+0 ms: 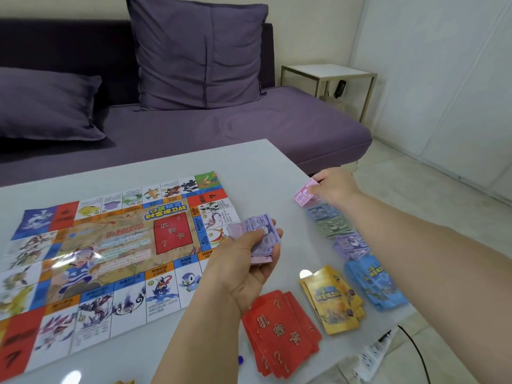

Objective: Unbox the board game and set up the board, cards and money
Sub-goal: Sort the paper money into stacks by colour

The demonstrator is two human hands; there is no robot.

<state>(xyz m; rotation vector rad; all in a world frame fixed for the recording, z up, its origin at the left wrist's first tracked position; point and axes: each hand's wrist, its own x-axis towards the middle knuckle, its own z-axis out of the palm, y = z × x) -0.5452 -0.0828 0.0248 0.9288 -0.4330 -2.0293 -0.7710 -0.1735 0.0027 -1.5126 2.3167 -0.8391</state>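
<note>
The colourful game board (110, 253) lies unfolded flat on the white table (249, 162). My left hand (246, 261) grips a stack of purple play money (261, 234) over the board's right edge. My right hand (335, 187) pinches pink notes (304, 194) at the far right of the table. Nearer to me from there lie a blue note pile (322, 212), a green note pile (333, 227) and a purple note pile (350, 245). Three card decks lie nearer still: red (279, 333), yellow (332, 300) and blue (374, 281).
A purple sofa (221, 128) with two cushions stands right behind the table. A small white side table (329, 72) sits in the corner. A white power strip (371, 356) with a black cable lies at the table's right front edge. A small blue piece (240, 359) lies near the red deck.
</note>
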